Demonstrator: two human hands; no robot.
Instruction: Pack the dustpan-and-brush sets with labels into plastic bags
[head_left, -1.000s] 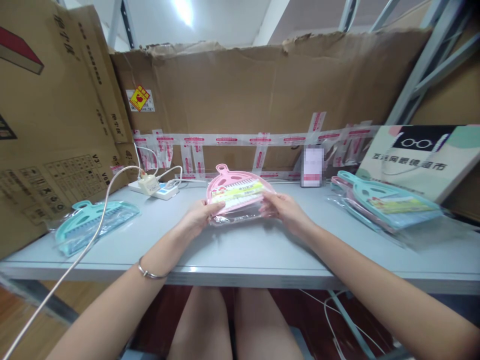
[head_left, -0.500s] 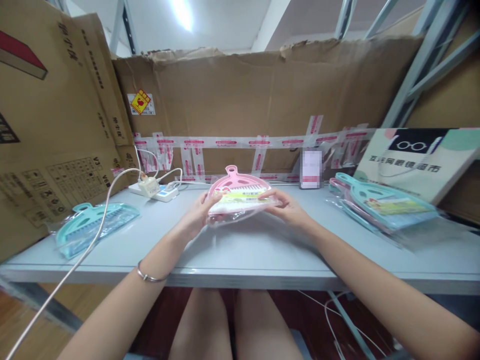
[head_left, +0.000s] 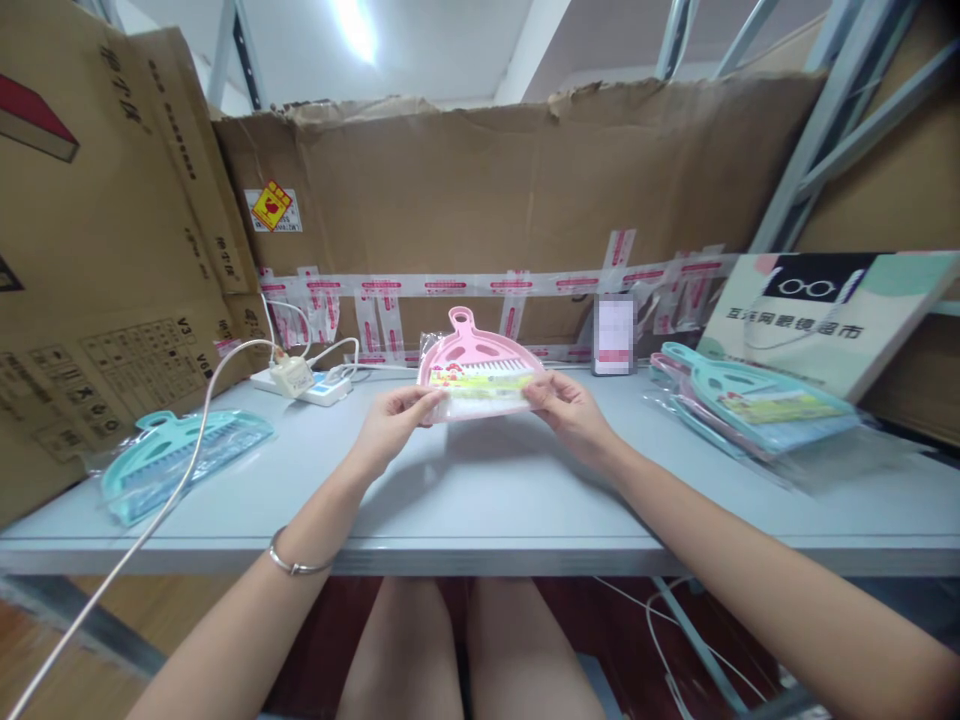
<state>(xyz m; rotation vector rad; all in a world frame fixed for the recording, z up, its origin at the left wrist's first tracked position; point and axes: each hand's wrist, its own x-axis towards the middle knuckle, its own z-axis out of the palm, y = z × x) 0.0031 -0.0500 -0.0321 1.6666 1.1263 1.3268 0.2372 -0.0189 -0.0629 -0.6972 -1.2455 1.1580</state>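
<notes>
A pink dustpan and brush set [head_left: 480, 352] in a clear bag with a yellow-green label is held up above the table, its handle loop pointing up and away from me. My left hand [head_left: 394, 425] pinches the bag's left edge between thumb and fingers. On the other side my right hand [head_left: 574, 412] grips the right edge in the same way. On the left of the table lies a bagged turquoise dustpan set [head_left: 176, 460]. Several more bagged sets, turquoise and pink, form a stack [head_left: 765, 395] on the right.
A white power strip [head_left: 330, 387] with plugs sits at the back left, and a white cable [head_left: 196, 440] crosses the left side. A phone [head_left: 613, 335] stands upright at the back. Cardboard [head_left: 480, 180] walls the rear. A printed paper bag [head_left: 810, 310] leans behind the stack.
Both hands have tilted the pink dustpan set more upright and raised it slightly. Its label now faces me more fully. The view has shifted slightly.
</notes>
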